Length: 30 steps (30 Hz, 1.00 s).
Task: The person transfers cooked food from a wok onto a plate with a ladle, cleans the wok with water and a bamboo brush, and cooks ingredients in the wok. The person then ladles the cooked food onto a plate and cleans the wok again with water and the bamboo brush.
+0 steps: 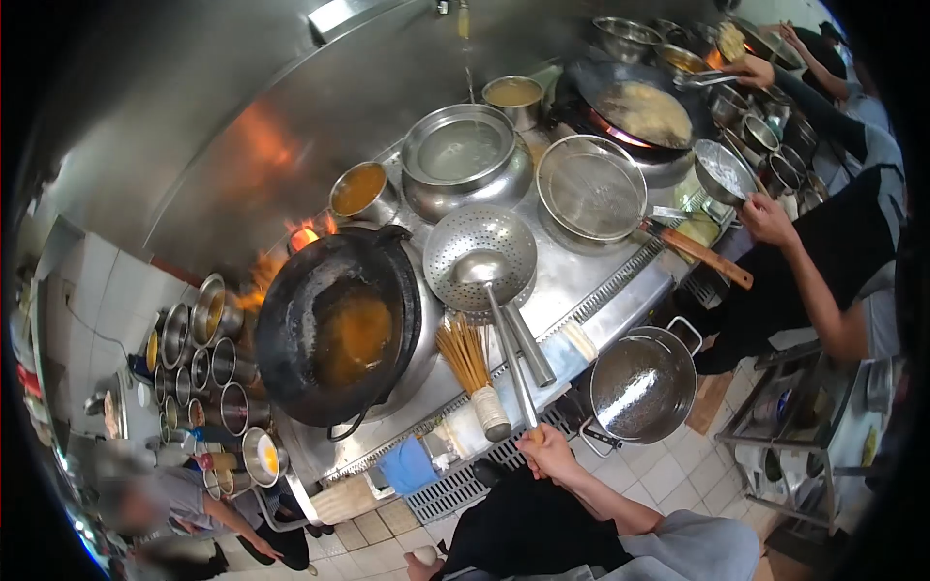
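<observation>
1. Ladle (481, 268) first: shiny metal, long thin handle, so I'd guess it's stiff, hard to damage and a bit heavy at the bowl end. Could get slick with oil, too.

2. Best hold, imo, is the tan end of the handle, furthest from the bowl. That's where the right hand (549, 453) has it, fingers wrapped round.

3. Left hand (421, 567) is down at the bottom edge, mostly cut off. Some pale, rounded thing (424, 555) shows at it, but I can't tell what that is or whether it's gripped.

4. Where's the ladle? Running straight out ahead of the right hand, bowl over the skimmer (449, 244). Can't tell if they touch.

5. Just left of the handle, between it and the wok (291, 368), is a bamboo brush (463, 360). Blue cloth (407, 467) is ahead of the left hand; a big pot (620, 397) sits near the right one, off to its right.
</observation>
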Motion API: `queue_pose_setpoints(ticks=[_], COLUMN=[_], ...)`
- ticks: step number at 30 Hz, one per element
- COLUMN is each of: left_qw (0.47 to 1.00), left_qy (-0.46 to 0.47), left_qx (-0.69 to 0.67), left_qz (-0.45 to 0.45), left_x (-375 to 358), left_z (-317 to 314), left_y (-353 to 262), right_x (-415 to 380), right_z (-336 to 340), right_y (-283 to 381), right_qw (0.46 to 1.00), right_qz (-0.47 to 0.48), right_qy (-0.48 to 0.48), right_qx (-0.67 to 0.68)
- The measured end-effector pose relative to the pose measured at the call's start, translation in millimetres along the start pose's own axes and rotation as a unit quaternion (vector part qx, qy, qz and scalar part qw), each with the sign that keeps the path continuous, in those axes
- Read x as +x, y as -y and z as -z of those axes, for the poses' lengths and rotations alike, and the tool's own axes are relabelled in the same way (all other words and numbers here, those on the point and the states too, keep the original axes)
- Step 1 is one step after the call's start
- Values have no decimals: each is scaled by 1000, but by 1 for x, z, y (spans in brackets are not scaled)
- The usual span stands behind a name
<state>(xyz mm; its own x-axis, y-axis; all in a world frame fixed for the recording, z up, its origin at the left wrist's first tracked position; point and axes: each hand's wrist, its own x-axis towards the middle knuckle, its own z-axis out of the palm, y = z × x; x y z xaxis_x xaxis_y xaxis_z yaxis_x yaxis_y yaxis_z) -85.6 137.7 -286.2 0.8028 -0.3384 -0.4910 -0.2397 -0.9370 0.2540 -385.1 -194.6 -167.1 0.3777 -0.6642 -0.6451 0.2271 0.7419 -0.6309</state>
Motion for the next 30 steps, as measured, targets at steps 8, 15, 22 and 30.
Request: queue_pose_setpoints(ticks=[8,15,22,30], left_qw=[997,987,882,816], left_qy=[-25,-65,-225,-37], left_qx=[-48,-53,-412,-565], left_qz=[52,139,-46,-117], left_x=[-5,-38,-61,-11], left_z=[-4,-34,10,115], left_y=[19,82,11,-136], right_x=[77,227,171,3], right_z=[13,-19,-39,-82], right_y=[125,290,266,177], right_qw=[980,959,890,820], right_qz=[94,243,25,-86], right_qy=[-35,-21,317,363], right_qx=[-172,-143,326,435])
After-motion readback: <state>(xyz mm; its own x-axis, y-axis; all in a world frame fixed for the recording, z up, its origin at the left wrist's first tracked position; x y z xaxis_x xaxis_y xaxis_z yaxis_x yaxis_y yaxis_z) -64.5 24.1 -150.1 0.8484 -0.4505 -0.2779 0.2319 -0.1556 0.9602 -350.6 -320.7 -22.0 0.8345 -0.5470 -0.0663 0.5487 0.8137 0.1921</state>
